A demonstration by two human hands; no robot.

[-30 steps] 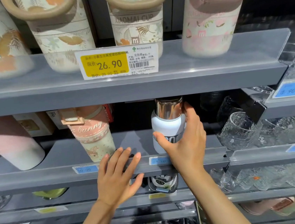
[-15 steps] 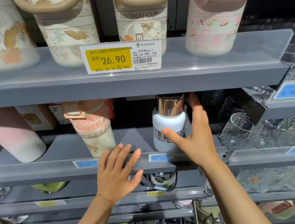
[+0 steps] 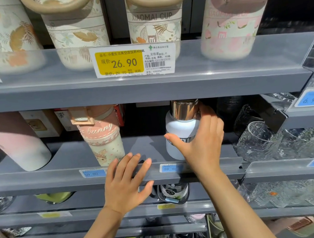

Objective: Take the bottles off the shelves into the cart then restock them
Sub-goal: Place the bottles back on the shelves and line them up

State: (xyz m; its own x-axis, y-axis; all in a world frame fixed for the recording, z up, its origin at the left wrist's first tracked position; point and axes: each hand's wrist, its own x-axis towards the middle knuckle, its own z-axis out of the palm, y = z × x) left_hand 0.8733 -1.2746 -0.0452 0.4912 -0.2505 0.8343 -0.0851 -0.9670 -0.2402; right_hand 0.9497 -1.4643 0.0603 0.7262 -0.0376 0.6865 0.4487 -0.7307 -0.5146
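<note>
Item: bottle [image 3: 181, 129], white body, polished metal cap, dark lettering band partly covered. Location: middle shelf [image 3: 61, 176], centre right of the frame, upright, its cap close under the shelf above.

Handling (judged): rigid body, likely steel, so moderate weight even when empty. Matte white wall should give fair grip; the shiny cap looks slick and is a poor place to hold. Not fragile in itself, though glass cups [image 3: 258, 142] stand near on the right and would suffer from a knock. Best hold: round the white body below the cap, thumb on one side, fingers on the other; draw it forward before lifting, as headroom is slight.

Right hand [image 3: 204, 144]: curled round the bottle from its right side, thumb across the front at the lettering, fingers behind near the cap. Grasping the bottle.

Left hand [image 3: 126, 183]: lower centre of the frame, left of the bottle and apart from it, fingers straight and spread, lying on the shelf's front lip beside a blue price tag [image 3: 93, 173]. Holds nothing.

Neighbour: bunny cup [image 3: 102, 140], left of the bottle, not touched.
</note>
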